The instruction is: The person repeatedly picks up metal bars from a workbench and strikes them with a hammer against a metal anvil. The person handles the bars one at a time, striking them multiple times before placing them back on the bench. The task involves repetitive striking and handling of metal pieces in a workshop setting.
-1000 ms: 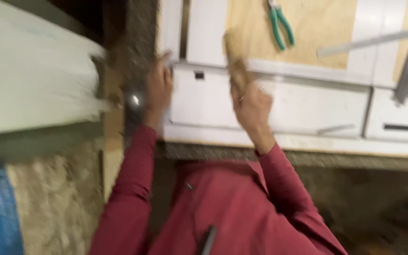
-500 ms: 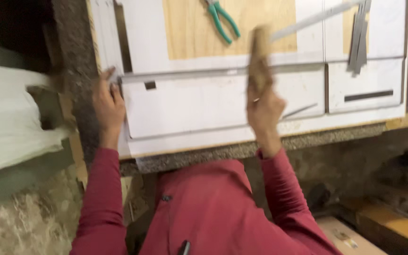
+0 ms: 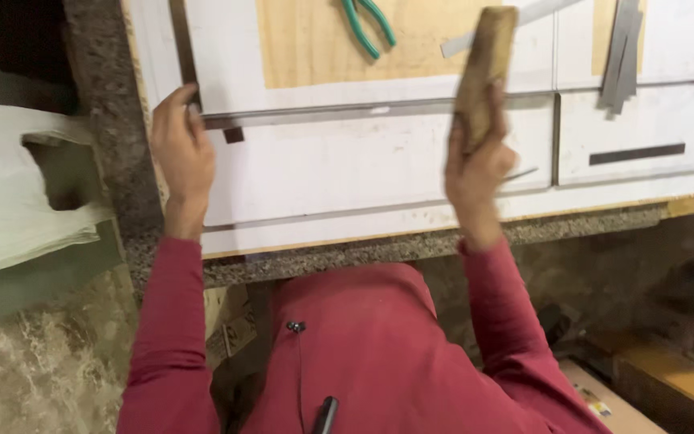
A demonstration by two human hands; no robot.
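Clearly you are gripping a wooden block (image 3: 485,76) in your right hand (image 3: 475,165), fingers wrapped tight around its lower end, the upper end standing free above your knuckles and tilting slightly. It looks stiff and solid, probably of moderate weight, with a rough, dry surface unlikely to slip; taking it low, as you are doing, is leaving the top free, though a grip nearer the middle would likely steady it more.

Just beyond your left hand (image 3: 180,149), a thin metal strip (image 3: 323,111) is lying along a groove in the white panel (image 3: 347,169); your fingers are curled loosely on its end, neither spread flat nor pinching hard. The strip is looking slender and springy, best pressed down rather than lifted.

Farther from your right hand, green-handled pliers (image 3: 367,24) are resting on the bare plywood patch (image 3: 323,40), and loose metal strips (image 3: 624,52) are lying off to its outer side.

Compared with half a second ago, your left hand is sitting closer in on the panel, and the block is standing more upright.
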